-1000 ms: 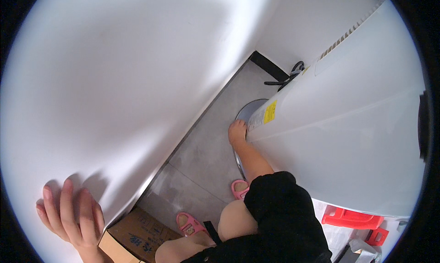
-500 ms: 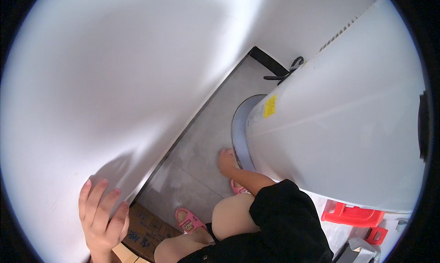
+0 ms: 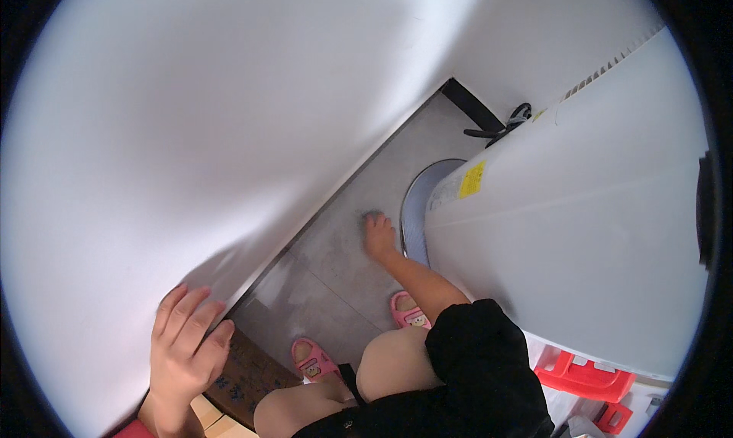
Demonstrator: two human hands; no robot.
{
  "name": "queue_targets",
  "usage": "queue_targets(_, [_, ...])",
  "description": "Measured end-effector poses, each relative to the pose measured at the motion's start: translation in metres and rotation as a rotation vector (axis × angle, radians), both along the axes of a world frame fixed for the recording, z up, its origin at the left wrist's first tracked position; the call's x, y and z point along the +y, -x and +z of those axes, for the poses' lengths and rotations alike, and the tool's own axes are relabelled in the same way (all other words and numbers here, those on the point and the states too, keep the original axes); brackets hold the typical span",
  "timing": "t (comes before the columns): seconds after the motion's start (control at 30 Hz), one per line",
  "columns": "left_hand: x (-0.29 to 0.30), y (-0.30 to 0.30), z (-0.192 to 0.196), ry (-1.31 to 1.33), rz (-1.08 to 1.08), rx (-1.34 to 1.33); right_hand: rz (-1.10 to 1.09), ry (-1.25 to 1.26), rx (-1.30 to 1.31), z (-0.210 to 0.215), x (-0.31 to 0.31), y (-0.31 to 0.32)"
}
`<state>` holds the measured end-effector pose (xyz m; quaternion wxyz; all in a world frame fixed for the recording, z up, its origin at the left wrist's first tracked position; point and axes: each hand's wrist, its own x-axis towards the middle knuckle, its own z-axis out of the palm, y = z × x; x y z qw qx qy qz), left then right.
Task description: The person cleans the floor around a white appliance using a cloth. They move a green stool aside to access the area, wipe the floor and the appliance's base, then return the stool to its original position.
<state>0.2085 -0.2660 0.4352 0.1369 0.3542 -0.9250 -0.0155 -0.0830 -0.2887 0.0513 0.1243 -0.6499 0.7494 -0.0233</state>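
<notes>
My left hand (image 3: 183,346) lies flat on the white wall (image 3: 191,132) at the lower left, fingers spread, holding nothing. My right hand (image 3: 378,238) reaches down to the grey floor (image 3: 328,277), fingertips on a dull grey smudge or rag that is too small to make out. It is just left of the round grey base (image 3: 418,209) of a tall white appliance (image 3: 580,232). My bent knees and black shorts fill the lower middle.
The floor is a narrow strip between the wall and the appliance. A cardboard box (image 3: 244,377) sits under my left hand. My feet are in pink slippers (image 3: 408,312). A black cable (image 3: 500,126) lies at the far end, and red plastic pieces (image 3: 584,377) lie lower right.
My right hand has left the rim of the appliance's base and now rests on the floor beside it. My left hand has slid to the right along the wall.
</notes>
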Motion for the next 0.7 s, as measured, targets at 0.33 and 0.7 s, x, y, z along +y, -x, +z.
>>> queue_targets(0.33, [0.008,-0.001,-0.002,-0.052,-0.015,0.005,0.326,-0.064,-0.132,0.017,0.031,-0.034])
queue_targets(0.7, [0.010,0.001,-0.012,-0.129,-0.024,0.003,0.219,-0.139,-0.034,0.000,0.092,-0.008])
